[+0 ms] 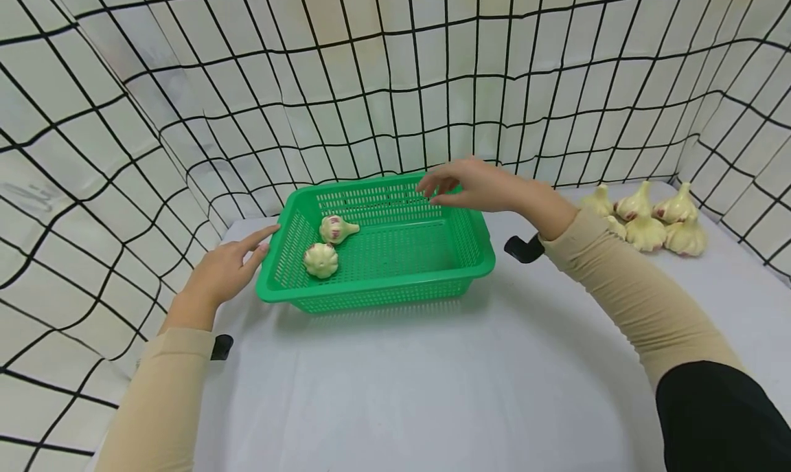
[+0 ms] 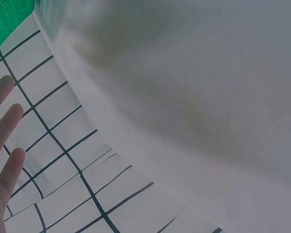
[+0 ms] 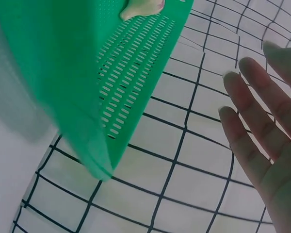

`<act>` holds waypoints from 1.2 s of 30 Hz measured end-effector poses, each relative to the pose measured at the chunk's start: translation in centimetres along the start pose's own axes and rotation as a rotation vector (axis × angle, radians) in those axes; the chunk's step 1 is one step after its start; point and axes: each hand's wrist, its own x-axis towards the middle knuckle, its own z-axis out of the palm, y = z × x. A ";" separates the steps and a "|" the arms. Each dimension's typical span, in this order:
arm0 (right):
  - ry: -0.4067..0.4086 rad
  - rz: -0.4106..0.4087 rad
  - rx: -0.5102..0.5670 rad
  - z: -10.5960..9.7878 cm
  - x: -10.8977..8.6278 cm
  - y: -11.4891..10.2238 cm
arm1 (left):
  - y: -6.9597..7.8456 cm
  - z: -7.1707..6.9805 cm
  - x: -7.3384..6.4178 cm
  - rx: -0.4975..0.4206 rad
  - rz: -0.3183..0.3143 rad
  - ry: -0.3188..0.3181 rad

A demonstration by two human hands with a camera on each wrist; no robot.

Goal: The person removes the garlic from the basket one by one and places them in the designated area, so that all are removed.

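A green plastic basket point(image 1: 383, 290) with slotted sides sits on the white table. Two garlic bulbs, one with its stem pointing right point(image 1: 334, 229) and one rounder point(image 1: 321, 260), lie at its left end. My left hand point(image 1: 224, 269) reaches to the basket's left rim, its index fingertip right at the edge; in the left wrist view its fingers point(image 2: 9, 126) are spread. Over the right back part of the basket hovers my right hand point(image 1: 471, 185), fingers loosely bent and holding nothing. The right wrist view shows that hand's palm and relaxed fingers point(image 3: 254, 97) beside the basket wall point(image 3: 131, 82).
Several garlic bulbs point(image 1: 645, 233) are grouped on the table at the far right, beyond my right forearm. White walls covered by black netting point(image 1: 432, 80) enclose the back and both sides. White cloth point(image 1: 395, 383) covers the table in front of the basket.
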 end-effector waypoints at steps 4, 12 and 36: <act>-0.011 0.001 -0.106 0.3 2.3 -0.5 | 0.0 0.2 0.0 -0.003 0.007 0.006; -0.023 -0.119 -0.413 3.2 6.2 -0.2 | -0.1 0.4 -0.3 -0.012 0.000 -0.002; -0.155 -0.276 -0.623 9.3 12.9 -0.6 | -0.1 0.1 -0.1 -0.021 0.012 0.012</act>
